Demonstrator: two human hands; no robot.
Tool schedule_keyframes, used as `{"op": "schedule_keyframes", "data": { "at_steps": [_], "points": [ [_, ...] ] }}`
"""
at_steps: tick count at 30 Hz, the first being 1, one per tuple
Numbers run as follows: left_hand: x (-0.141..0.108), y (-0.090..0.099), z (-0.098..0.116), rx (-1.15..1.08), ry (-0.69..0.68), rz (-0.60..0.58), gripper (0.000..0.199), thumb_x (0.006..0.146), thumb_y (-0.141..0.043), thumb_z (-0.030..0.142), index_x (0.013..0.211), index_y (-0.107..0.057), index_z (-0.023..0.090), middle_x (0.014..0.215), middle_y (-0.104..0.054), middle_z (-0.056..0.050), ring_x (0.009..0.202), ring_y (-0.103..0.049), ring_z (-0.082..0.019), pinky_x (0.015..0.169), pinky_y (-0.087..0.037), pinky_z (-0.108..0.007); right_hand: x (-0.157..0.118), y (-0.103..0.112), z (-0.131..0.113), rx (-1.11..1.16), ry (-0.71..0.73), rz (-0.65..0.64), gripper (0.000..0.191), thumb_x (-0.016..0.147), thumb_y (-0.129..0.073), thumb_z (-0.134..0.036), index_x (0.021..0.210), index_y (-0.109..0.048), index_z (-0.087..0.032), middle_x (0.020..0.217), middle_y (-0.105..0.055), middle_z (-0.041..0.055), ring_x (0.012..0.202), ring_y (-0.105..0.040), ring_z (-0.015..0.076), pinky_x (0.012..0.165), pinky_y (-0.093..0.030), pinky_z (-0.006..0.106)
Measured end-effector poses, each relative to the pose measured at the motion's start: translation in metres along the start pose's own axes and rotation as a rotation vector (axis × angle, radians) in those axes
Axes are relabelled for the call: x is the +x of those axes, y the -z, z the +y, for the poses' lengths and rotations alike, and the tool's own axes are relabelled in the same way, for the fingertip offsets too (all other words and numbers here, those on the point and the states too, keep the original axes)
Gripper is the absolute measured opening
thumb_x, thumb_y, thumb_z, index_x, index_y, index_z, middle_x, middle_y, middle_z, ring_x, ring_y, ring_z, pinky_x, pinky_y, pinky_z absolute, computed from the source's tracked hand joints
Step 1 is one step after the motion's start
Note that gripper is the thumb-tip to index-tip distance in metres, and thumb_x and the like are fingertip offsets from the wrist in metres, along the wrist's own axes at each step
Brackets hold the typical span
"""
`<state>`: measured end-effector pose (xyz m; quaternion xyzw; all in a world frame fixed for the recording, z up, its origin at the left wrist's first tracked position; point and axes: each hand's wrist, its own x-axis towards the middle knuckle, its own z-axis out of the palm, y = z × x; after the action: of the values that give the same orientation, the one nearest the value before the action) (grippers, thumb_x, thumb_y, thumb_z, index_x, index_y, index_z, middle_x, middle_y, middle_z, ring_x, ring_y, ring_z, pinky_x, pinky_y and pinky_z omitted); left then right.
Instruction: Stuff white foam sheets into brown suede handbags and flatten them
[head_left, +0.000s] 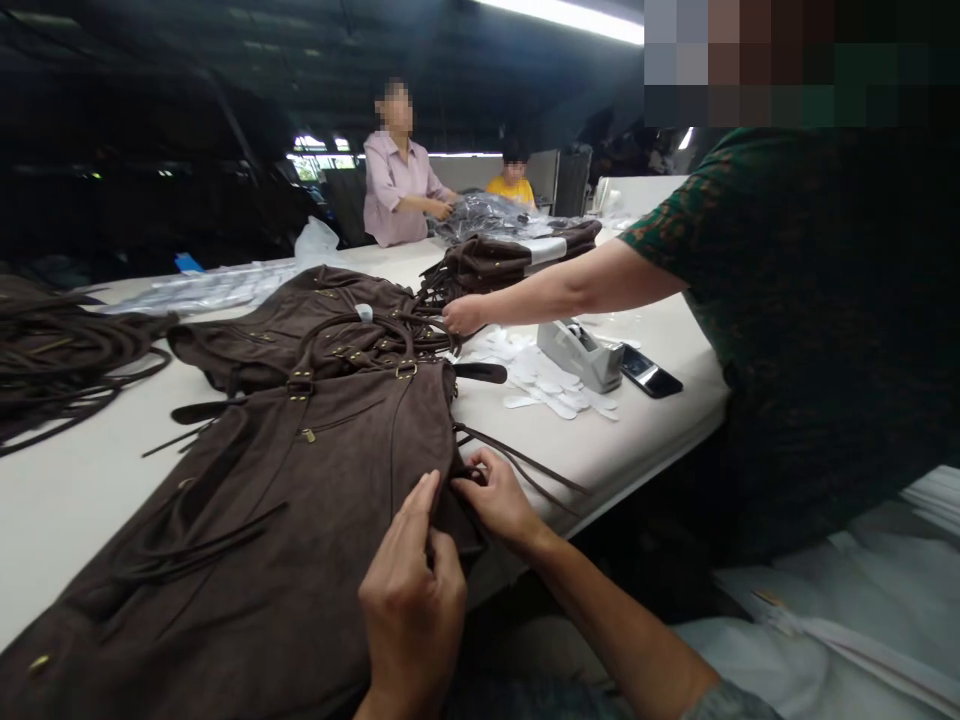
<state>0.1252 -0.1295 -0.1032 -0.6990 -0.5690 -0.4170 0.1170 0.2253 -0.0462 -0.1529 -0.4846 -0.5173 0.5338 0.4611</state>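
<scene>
A dark brown suede-like handbag [322, 480] lies flat on the table, its looped handles pointing away from me. My left hand [412, 590] rests along the bag's right edge with fingers stretched out and the thumb apart. Just beyond it, my right hand [499, 500] is closed in a pinch at the bag's side. Between those fingertips is a small dark piece that looks like part of the bag's strap or side edge. Thin dark cords [525, 460] trail from that side onto the table. Brass-coloured fittings dot the bag.
A co-worker's hand [465, 314] reaches from the right to more brown bags [322, 300] behind. White paper pieces [551, 380], a tape dispenser [581, 355] and a phone [651, 371] lie at the right. Brown straps [67, 350] are heaped left. Another person [401, 190] stands across the table.
</scene>
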Motion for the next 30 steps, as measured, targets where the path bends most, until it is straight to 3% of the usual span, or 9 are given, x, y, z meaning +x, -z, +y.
{"op": "schedule_keyframes", "data": {
  "at_steps": [3, 5, 8, 11, 16, 20, 25, 30],
  "points": [
    [-0.011, -0.006, -0.008, 0.161, -0.341, -0.052, 0.045, 0.086, -0.033, -0.001, 0.121, -0.061, 0.004, 0.122, -0.067, -0.015, 0.115, -0.064, -0.026, 0.096, -0.056, -0.04, 0.002, 0.002, -0.003, -0.146, 0.1, 0.027, 0.013, 0.073, -0.059, -0.017, 0.083, -0.052, -0.02, 0.077, -0.063, -0.0012, 0.072, -0.06, 0.0158, 0.066, -0.045, 0.025],
    [-0.02, -0.011, -0.015, 0.177, -0.422, -0.086, 0.045, 0.085, -0.033, -0.003, 0.119, -0.062, 0.004, 0.123, -0.067, -0.015, 0.117, -0.062, -0.027, 0.098, -0.055, -0.042, 0.002, 0.01, -0.009, -0.343, 0.137, -0.013, 0.012, 0.075, -0.061, -0.017, 0.086, -0.059, -0.021, 0.081, -0.067, 0.0004, 0.075, -0.063, 0.0173, 0.07, -0.046, 0.027],
    [-0.031, -0.015, -0.026, 0.028, -0.37, -0.08, 0.046, 0.083, -0.04, -0.006, 0.122, -0.061, 0.007, 0.126, -0.065, -0.011, 0.124, -0.058, -0.021, 0.107, -0.049, -0.035, 0.012, 0.024, -0.021, -0.57, 0.198, 0.073, 0.009, 0.082, -0.061, -0.022, 0.088, -0.067, -0.021, 0.089, -0.071, 0.0028, 0.08, -0.065, 0.0179, 0.075, -0.046, 0.027],
    [-0.037, -0.015, -0.032, -0.106, -0.302, -0.067, 0.048, 0.082, -0.043, -0.005, 0.126, -0.059, 0.007, 0.129, -0.064, -0.011, 0.129, -0.053, -0.019, 0.114, -0.042, -0.032, 0.046, 0.03, -0.03, -0.709, 0.186, 0.151, 0.017, 0.088, -0.058, -0.024, 0.098, -0.071, -0.019, 0.099, -0.073, 0.0062, 0.093, -0.066, 0.0193, 0.085, -0.045, 0.027],
    [-0.041, -0.014, -0.033, -0.157, -0.291, -0.081, 0.051, 0.082, -0.046, -0.004, 0.131, -0.055, 0.007, 0.13, -0.062, -0.012, 0.131, -0.052, -0.02, 0.113, -0.043, -0.034, 0.121, 0.023, -0.034, -0.771, 0.093, 0.033, 0.013, 0.077, -0.065, -0.015, 0.083, -0.076, -0.016, 0.087, -0.075, 0.0095, 0.089, -0.067, 0.0236, 0.075, -0.044, 0.026],
    [-0.043, -0.015, -0.037, -0.169, -0.322, -0.051, 0.053, 0.081, -0.045, -0.004, 0.132, -0.053, 0.007, 0.127, -0.063, -0.013, 0.13, -0.053, -0.02, 0.11, -0.047, -0.035, 0.157, 0.016, -0.034, -0.713, 0.096, -0.019, 0.018, 0.069, -0.062, -0.005, 0.072, -0.076, -0.015, 0.076, -0.074, 0.0067, 0.081, -0.068, 0.0209, 0.066, -0.043, 0.022],
    [-0.039, -0.022, -0.035, -0.136, -0.37, -0.046, 0.052, 0.078, -0.046, -0.005, 0.129, -0.054, 0.005, 0.124, -0.065, -0.014, 0.129, -0.054, -0.02, 0.108, -0.051, -0.035, 0.175, 0.01, -0.025, -0.604, 0.032, 0.019, 0.02, 0.069, -0.058, -0.005, 0.071, -0.076, -0.013, 0.062, -0.069, 0.0053, 0.061, -0.066, 0.0172, 0.056, -0.043, 0.021],
    [-0.036, -0.028, -0.016, -0.08, -0.357, -0.062, 0.046, 0.078, -0.044, 0.001, 0.121, -0.06, 0.005, 0.122, -0.067, -0.014, 0.121, -0.06, -0.023, 0.102, -0.056, -0.039, 0.165, 0.009, -0.021, -0.531, 0.007, 0.111, 0.03, 0.083, -0.045, -0.014, 0.088, -0.074, -0.011, 0.071, -0.071, 0.0072, 0.053, -0.063, 0.0145, 0.053, -0.046, 0.021]
  ]
}}
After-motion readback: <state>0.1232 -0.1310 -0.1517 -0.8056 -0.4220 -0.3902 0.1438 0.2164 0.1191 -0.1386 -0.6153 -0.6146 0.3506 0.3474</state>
